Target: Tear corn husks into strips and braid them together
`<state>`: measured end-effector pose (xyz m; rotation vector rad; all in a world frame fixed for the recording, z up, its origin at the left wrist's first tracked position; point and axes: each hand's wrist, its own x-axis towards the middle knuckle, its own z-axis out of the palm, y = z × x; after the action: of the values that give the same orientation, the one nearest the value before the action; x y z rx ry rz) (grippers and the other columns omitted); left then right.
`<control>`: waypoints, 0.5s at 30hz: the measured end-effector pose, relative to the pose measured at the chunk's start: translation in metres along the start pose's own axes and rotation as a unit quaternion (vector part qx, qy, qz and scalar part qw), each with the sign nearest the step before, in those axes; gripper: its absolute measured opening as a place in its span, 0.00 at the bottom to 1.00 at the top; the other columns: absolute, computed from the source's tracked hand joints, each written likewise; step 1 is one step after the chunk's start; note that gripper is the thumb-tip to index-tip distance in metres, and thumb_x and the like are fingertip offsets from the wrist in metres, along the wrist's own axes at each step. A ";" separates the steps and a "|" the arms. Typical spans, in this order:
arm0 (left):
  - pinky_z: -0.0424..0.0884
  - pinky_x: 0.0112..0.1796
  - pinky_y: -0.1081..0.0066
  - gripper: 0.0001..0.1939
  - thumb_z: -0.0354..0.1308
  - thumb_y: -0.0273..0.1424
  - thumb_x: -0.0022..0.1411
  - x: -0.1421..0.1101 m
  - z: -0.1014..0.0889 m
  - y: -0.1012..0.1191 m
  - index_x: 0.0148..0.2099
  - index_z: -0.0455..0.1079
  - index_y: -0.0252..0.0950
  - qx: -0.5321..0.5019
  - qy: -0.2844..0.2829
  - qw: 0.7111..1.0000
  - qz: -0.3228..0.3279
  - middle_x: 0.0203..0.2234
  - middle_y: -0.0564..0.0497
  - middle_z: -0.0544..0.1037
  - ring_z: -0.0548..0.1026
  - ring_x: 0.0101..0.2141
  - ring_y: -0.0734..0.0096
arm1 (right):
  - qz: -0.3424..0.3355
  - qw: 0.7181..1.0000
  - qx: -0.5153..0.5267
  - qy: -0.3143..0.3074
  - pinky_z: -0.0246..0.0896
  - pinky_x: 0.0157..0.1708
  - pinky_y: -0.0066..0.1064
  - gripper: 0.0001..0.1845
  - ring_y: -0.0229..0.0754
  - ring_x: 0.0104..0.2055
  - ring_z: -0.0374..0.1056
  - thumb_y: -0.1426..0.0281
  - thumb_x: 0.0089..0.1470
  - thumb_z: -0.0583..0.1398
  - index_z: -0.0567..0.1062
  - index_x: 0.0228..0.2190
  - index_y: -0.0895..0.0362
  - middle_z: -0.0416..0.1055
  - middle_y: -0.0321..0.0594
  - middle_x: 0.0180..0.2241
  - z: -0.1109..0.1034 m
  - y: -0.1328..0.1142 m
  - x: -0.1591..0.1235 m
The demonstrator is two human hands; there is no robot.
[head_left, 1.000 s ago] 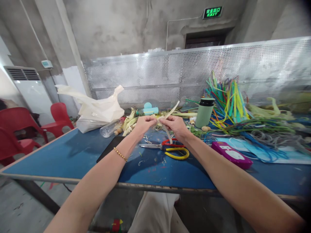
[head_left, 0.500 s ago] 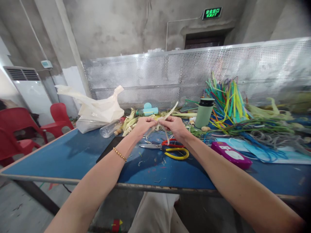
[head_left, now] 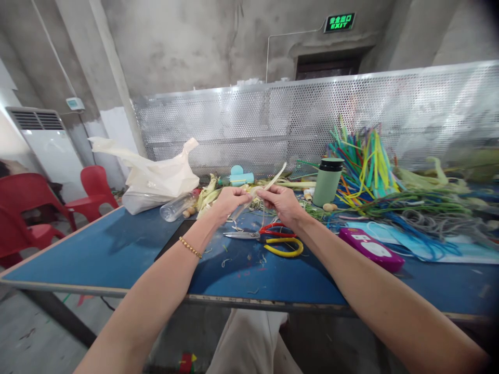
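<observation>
My left hand and my right hand meet above the middle of the table, each with fingers pinched. Between them they grip a pale strip that looks like corn husk, one end sticking up to the right past my right fingers. A translucent pale piece hangs below my left fingers; its exact shape is blurred. Just under my hands lies a pair of scissors with one red and one yellow handle, blades pointing left. Corn husks lie behind my left hand.
A white plastic bag and a clear bottle are at the left. A green tumbler, colourful strips, a purple case and blue masks occupy the right. A dark flat tablet-like object lies near my left forearm.
The thin end that hung below my right hand towards the scissors has moved up out of that spot. Both hands stay pinched at nearly the same place.
</observation>
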<state>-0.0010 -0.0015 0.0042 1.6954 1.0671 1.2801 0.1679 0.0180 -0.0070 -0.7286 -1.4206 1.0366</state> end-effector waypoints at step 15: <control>0.52 0.25 0.72 0.12 0.63 0.36 0.45 0.002 -0.005 0.000 0.23 0.70 0.30 0.016 -0.031 0.999 0.013 0.17 0.56 0.64 0.58 0.21 0.79 | 0.016 1.000 0.024 -0.007 0.43 0.19 0.27 0.15 0.30 0.19 0.54 0.62 0.35 0.70 0.75 0.24 0.59 0.63 0.31 0.16 -0.002 0.000 0.000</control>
<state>-0.0059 0.0006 0.0057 1.7671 1.0374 1.2232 0.1696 0.0185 -0.0066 -0.7127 -1.3956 1.0994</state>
